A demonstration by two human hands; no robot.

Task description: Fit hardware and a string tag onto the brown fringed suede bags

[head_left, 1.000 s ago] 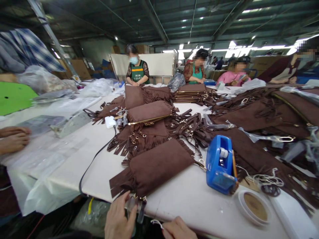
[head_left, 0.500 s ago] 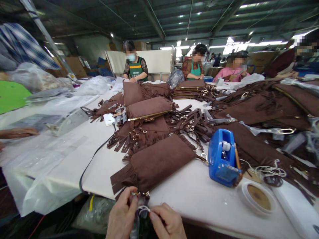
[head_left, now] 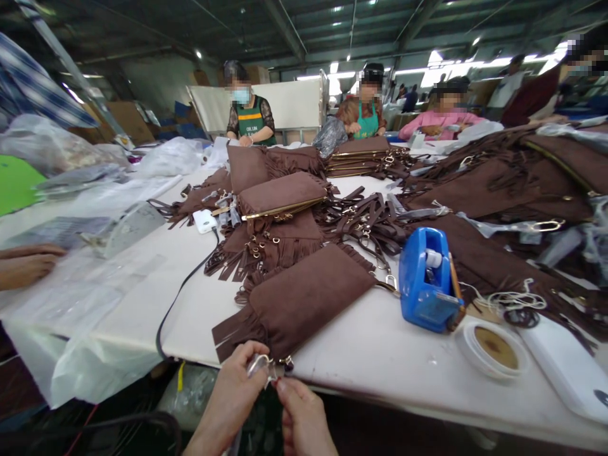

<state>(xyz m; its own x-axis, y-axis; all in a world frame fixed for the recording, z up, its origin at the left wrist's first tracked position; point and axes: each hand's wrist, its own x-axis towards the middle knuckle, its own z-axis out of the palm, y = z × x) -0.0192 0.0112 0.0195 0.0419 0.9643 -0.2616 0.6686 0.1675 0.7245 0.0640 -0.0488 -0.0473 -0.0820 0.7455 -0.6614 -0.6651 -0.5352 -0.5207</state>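
Head view shows the left hand [head_left: 237, 386] and right hand [head_left: 301, 415] pinching a small metal clasp [head_left: 263, 366] on the soft brown fringed pouch [head_left: 304, 301] at the white desk [head_left: 380, 361] edge.

Dark metal roof [head_left: 294, 25], ceiling lights [head_left: 475, 63], white table [head_left: 380, 361]

**Counts on the tabletop**

One blue tape dispenser [head_left: 426, 282], one round tape roll [head_left: 494, 349] and one white phone [head_left: 206, 221] are visible. Three seated workers sit along the far side. The brown fringed bags are too heaped to count.
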